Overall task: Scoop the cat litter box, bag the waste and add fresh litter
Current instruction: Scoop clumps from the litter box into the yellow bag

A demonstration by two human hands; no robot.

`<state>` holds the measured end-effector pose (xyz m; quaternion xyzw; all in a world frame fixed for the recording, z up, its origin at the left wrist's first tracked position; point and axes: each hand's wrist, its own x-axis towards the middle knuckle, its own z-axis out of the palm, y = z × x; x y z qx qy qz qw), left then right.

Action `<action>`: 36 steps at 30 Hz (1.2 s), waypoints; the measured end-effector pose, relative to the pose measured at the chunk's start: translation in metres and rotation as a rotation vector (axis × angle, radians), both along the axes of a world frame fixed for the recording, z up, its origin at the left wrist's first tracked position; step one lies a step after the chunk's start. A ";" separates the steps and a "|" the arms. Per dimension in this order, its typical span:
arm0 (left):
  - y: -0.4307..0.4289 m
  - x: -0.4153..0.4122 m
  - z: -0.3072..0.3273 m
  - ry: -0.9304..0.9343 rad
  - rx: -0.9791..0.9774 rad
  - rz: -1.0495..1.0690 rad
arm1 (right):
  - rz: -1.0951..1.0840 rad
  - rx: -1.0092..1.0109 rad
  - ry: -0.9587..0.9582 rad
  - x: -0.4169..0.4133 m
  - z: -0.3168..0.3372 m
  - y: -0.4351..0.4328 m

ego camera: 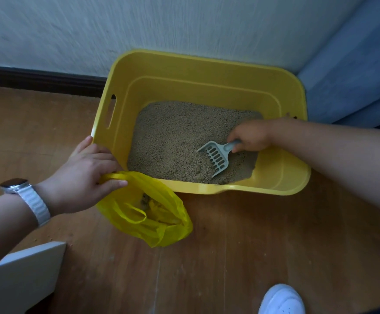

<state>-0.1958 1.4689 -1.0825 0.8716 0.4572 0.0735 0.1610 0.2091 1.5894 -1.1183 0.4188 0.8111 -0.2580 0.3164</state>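
While we look down from the head camera, we see a yellow litter box (184, 87) on a wooden floor (229, 245), in the middle of the frame and close to a white wall (139, 23). Sandy brown litter (173, 137) covers its bottom. Our right hand (250, 135) is inside the box, at the right of the litter, and its fingers are curled round the handle of a grey scoop (216, 157). The slotted head of the scoop points to the lower edge of the frame, and its front edge is pushed into the litter beside the near wall of the box.

Our left hand (87, 177) is at the lower left corner of the box, just beside the rim. Its fingers and thumb are closed round one handle of a yellow plastic bag (161, 223). The bag hangs open below this hand, in front of the box, and its bottom lies on the floor. A small dark lump shows inside it, but we cannot tell what it is.

A white watch (16, 185) sits on the left wrist. At the lower left is a white board (26, 268), at the lower right a white shoe (283, 300). Blue fabric (354, 75) fills the upper right.
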 end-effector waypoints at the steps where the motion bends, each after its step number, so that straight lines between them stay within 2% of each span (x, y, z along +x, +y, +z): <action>1: 0.000 -0.001 -0.001 0.003 -0.005 -0.001 | 0.001 -0.001 0.010 -0.001 -0.001 -0.003; 28: -0.001 0.000 -0.001 0.007 -0.030 0.027 | -0.072 0.139 0.157 -0.093 -0.024 -0.053; 36: -0.001 0.000 0.000 0.022 -0.035 0.046 | -0.175 0.095 0.321 -0.119 -0.031 -0.047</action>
